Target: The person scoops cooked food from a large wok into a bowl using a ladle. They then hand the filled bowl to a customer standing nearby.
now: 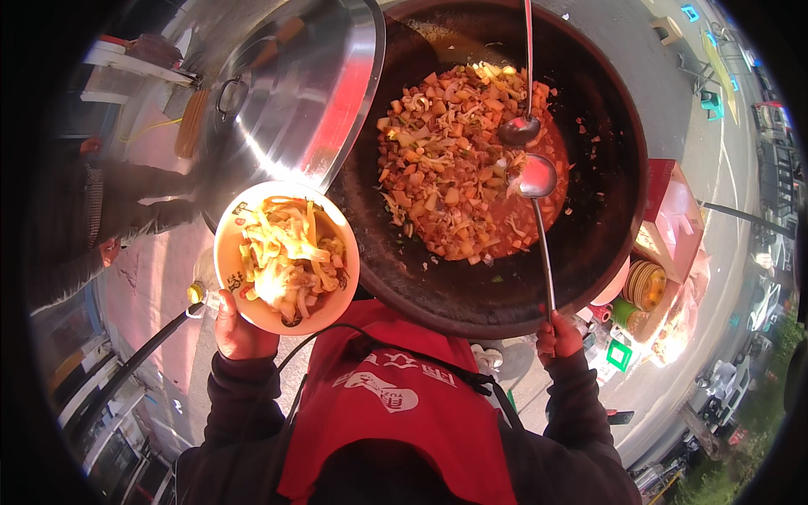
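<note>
My left hand [243, 328] holds a pale bowl [346, 297] from below at its near left rim. Wide noodles [303, 233] with chopped topping fill much of the bowl. My right hand [558, 338] grips the handle of a metal ladle [540, 177], whose head rests at the edge of a red stew [454, 170] of diced vegetables. The stew lies in a large dark wok [593, 252]. A second metal ladle [519, 130] leans in the wok from the far rim, its head just beyond the first one.
A large shiny metal lid [297, 95] stands tilted against the wok's left side. At the right are an open cardboard box [685, 246] with plastic bags and a stack of round items [644, 284]. Another person [145, 196] stands at the left. A teal stool [712, 106] is farther off.
</note>
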The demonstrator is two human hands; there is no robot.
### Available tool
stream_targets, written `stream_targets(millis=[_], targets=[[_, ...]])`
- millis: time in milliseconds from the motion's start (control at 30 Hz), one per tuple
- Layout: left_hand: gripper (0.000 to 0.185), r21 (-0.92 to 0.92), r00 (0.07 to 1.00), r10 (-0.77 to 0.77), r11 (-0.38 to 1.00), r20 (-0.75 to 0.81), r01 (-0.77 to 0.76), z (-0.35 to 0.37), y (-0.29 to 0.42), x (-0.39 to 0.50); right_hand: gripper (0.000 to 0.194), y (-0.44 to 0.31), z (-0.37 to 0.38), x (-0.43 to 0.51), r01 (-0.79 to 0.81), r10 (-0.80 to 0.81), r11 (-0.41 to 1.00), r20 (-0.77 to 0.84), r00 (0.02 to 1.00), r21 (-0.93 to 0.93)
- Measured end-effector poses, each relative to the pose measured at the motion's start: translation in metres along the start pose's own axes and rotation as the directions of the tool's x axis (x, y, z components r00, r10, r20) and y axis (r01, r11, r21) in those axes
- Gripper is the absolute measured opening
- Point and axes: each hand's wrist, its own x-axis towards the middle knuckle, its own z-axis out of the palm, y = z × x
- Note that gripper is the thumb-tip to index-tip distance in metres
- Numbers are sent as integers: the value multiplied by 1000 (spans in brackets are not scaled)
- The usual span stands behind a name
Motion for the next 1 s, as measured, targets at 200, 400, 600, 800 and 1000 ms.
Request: stream_targets(millis=[200, 400, 600, 800, 1000], targets=[[79, 29, 994, -53, 998, 99, 51, 11, -2, 6, 21, 28, 1, 23, 144, -212, 948, -228, 950, -283], [79, 35, 989, -101, 995, 106, 98, 15, -5, 12, 21, 31, 24, 67, 154, -218, 926, -156, 963, -345], [71, -30, 974, -104, 993, 201, 112, 15, -3, 13, 24, 16, 23, 79, 46, -59, 992, -113, 992, -115], [73, 40, 972, -134, 991, 192, 129, 20, 7, 12, 25, 24, 3, 81, 82, -83, 996, -56, 995, -21], [72, 47, 943, -149, 989, 299, 141, 32, 16, 23, 27, 52, 1, 50, 24, -52, 979, 135, 989, 203]])
